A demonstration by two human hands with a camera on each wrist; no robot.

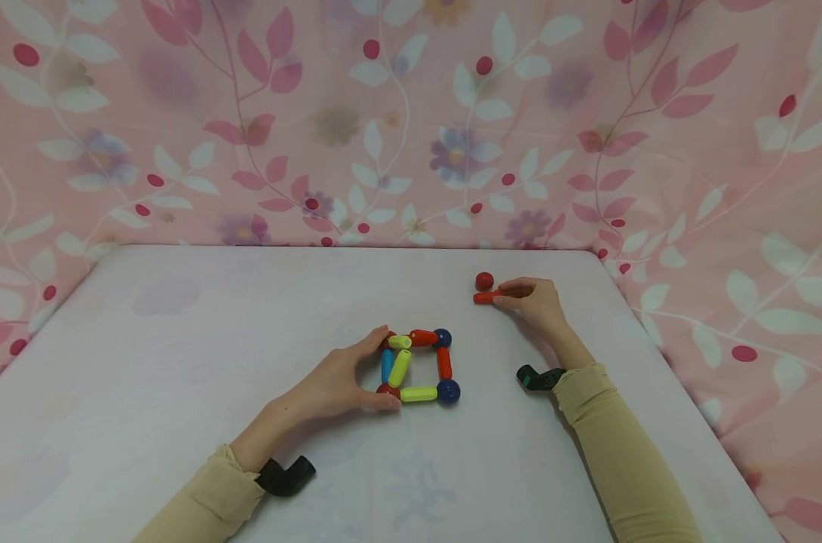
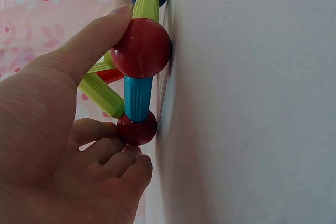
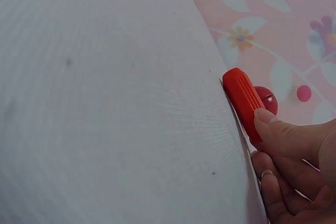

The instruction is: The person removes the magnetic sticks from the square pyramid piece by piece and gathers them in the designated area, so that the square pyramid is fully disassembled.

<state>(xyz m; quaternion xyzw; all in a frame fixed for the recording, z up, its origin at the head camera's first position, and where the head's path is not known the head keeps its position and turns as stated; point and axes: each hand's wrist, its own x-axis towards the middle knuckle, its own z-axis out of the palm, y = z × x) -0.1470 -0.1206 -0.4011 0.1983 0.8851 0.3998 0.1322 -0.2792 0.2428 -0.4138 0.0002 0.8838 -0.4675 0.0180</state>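
Note:
On the white table stands a frame of magnetic rods and balls. It has a blue ball (image 1: 448, 391) at the near right corner, another blue ball (image 1: 442, 337) behind it, and red balls on the left, joined by yellow, red and blue rods. My left hand (image 1: 332, 381) grips its left side, thumb at the near red ball (image 2: 142, 48) and fingers at the far red ball (image 2: 137, 127). Farther back on the right, my right hand (image 1: 535, 305) pinches a red rod (image 3: 242, 100) between thumb and fingers, low over the table. A loose red ball (image 1: 483, 281) lies just beyond that rod.
The white tabletop (image 1: 180, 362) runs back to a pink floral cloth (image 1: 397, 151) hanging behind and at the sides. Black wrist cameras sit by the left sleeve (image 1: 224, 483) and the right sleeve (image 1: 608, 422).

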